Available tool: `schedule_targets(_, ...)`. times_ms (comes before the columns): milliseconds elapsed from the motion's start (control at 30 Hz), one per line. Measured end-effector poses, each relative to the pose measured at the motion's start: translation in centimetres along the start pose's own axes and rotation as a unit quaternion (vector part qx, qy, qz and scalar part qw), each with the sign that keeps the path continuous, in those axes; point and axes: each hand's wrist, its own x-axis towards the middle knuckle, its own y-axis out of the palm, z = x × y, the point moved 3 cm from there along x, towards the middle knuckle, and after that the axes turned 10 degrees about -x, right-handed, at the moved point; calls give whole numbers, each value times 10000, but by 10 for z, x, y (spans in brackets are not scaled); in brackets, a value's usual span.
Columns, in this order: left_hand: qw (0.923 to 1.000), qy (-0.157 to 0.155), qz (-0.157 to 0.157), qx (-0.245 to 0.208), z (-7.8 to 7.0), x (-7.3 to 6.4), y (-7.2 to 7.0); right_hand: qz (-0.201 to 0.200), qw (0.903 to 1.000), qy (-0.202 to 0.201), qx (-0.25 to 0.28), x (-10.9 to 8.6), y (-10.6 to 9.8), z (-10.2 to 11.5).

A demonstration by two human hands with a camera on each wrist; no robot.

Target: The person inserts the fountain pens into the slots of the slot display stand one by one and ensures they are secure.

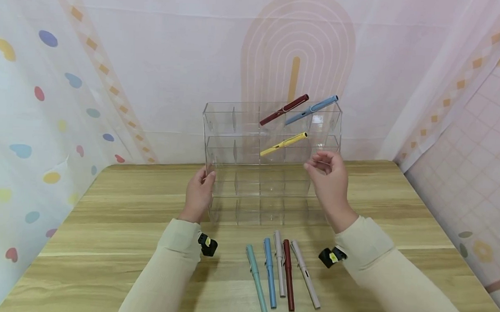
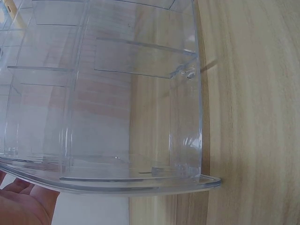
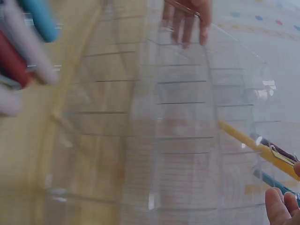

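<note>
While left hand (image 1: pixel 200 191) grips rack (image 1: pixel 221 151), right hand (image 1: pixel 331 179) loosely curled

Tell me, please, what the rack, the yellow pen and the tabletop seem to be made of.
The rack looks like clear, glossy plastic, probably acrylic: the tabletop shows through it and its edges catch highlights. The yellow pen is likely smooth plastic, given its even color, though painted metal is possible. The tabletop has streaky grain and a smooth finish: wood, or perhaps laminate.
</note>
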Motion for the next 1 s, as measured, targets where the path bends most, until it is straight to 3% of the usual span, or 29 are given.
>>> schedule_targets(400,10000,37,-9,17,1,2,-2,965,9908,442,-835,-41,-9,-37)
schedule_targets(667,9999,68,18,-80,1,1,-1,1717,9728,832,-1317,-62,-8,-59)
schedule_targets(1000,10000,5,17,-52,2,1,-1,2280,9521,711,-1912,-77,-2,-72)
